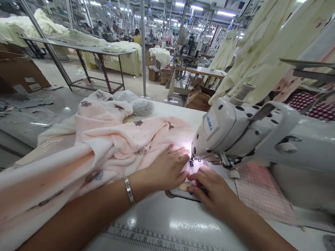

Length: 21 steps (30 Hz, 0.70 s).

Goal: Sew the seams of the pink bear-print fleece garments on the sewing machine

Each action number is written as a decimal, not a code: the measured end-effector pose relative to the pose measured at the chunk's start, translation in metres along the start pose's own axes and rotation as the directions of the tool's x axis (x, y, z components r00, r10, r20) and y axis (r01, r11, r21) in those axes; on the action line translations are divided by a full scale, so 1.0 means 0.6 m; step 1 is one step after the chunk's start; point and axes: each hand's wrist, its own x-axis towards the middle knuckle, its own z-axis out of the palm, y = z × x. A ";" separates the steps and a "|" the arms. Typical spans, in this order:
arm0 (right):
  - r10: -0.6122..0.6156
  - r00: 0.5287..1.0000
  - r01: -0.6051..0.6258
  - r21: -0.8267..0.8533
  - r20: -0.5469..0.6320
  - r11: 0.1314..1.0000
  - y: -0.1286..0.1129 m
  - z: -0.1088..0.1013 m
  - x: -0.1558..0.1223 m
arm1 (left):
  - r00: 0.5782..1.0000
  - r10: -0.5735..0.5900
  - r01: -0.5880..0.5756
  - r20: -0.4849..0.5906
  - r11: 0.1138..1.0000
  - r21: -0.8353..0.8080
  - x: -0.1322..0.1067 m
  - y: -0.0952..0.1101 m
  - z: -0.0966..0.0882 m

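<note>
Factory fl. [77,36], 1 Juki sewing machine [225,133]: L hand [165,169] fingers spread, R hand [213,190] fingers together, both on 1 pink garment [133,139].

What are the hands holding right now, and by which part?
The pink printed fabric, pressed rather than gripped: the left hand lies flat on it, the right hand rests at its edge by the presser foot; any pinch there cannot be told.
</note>
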 end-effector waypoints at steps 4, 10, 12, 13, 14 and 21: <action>0.001 1.000 -0.001 0.012 -0.013 1.000 -0.001 0.001 -0.008 | 1.000 0.010 -0.010 -0.001 1.000 0.009 -0.010 0.005 0.004; 0.004 0.999 -0.003 0.034 -0.034 0.999 0.004 0.007 -0.012 | 0.999 0.051 -0.051 0.009 0.997 0.059 -0.010 0.006 0.005; 0.011 0.999 -0.009 0.038 -0.041 0.999 0.005 0.009 -0.011 | 0.994 0.107 -0.108 0.008 0.989 0.100 -0.007 0.006 0.005; 0.015 0.999 -0.013 0.039 -0.044 0.999 0.005 0.009 -0.011 | 0.991 0.135 -0.135 0.011 0.985 0.109 -0.006 0.006 0.005; 0.019 0.999 -0.017 0.040 -0.047 0.999 0.004 0.009 -0.011 | 0.988 0.153 -0.154 0.016 0.983 0.105 -0.005 0.006 0.004; 0.035 0.997 -0.033 0.026 -0.075 0.999 -0.006 0.005 -0.012 | 0.983 0.182 -0.180 0.027 0.981 -0.077 0.006 -0.002 -0.008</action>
